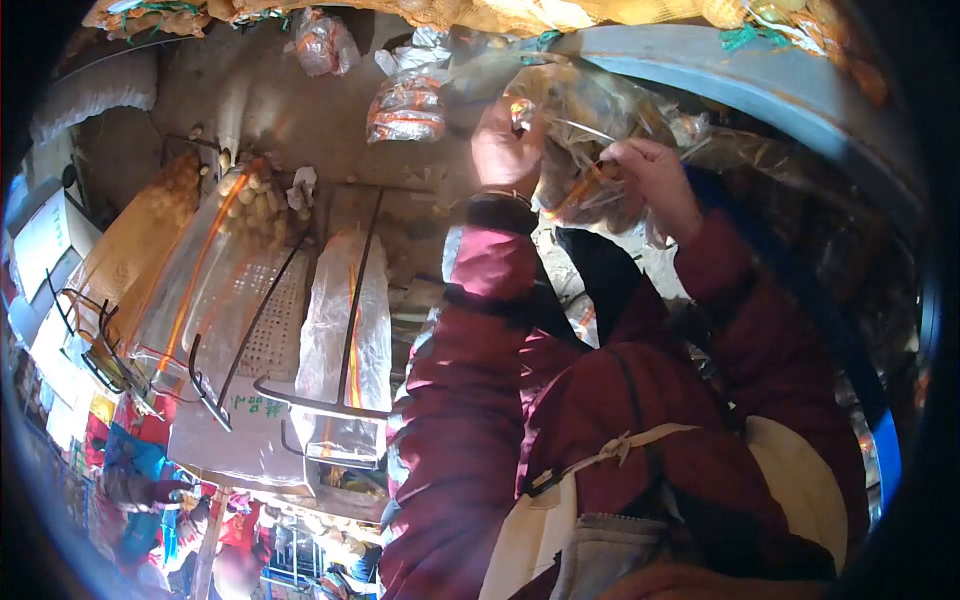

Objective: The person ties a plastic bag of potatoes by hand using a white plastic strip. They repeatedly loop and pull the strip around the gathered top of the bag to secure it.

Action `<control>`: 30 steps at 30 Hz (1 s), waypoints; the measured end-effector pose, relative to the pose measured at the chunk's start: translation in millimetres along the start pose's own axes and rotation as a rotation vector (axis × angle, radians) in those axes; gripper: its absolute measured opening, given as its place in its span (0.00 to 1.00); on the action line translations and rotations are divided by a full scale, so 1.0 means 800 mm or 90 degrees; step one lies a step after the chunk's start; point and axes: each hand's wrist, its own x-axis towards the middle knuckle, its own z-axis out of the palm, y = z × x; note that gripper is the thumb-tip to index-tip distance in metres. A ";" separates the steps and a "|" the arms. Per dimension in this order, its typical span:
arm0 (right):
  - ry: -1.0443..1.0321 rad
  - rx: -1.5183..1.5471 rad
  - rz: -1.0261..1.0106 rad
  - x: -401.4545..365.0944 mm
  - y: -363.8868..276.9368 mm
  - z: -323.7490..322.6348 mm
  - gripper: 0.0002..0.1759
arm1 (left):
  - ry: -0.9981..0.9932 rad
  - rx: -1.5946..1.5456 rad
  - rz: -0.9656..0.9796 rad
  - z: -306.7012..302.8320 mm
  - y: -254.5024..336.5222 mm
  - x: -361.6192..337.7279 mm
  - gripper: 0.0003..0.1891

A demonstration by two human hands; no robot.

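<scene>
A clear plastic bag (585, 95) with orange stripes lies in front of me, its contents hard to make out. My left hand (508, 148) is closed at the bag's left side, around what looks like gathered plastic. My right hand (655, 182) is at the bag's right side, thumb and fingers pinched together. A thin white strip (585, 130) runs across the bag between both hands and ends at the right fingertips. Where its other end goes is hidden by glare and plastic.
Long clear bags hang on metal frames at left; one striped bag (250, 210) holds peanut-like pieces. A cardboard box (240, 435) stands below them. Tied bundles (405, 108) lie on the floor ahead. A blue-grey curved rim (690, 60) and orange mesh sacks (480, 12) border the far side.
</scene>
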 end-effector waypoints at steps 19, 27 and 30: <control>0.042 -0.431 -0.462 0.106 -0.009 0.000 0.06 | -0.185 0.036 0.039 -0.040 -0.017 0.023 0.10; -0.023 -0.416 -0.407 0.054 -0.012 0.018 0.06 | -0.216 0.188 0.221 -0.039 -0.012 0.052 0.11; -0.003 -0.433 -0.437 0.063 -0.016 0.025 0.06 | -0.253 0.201 0.175 -0.030 -0.002 0.074 0.14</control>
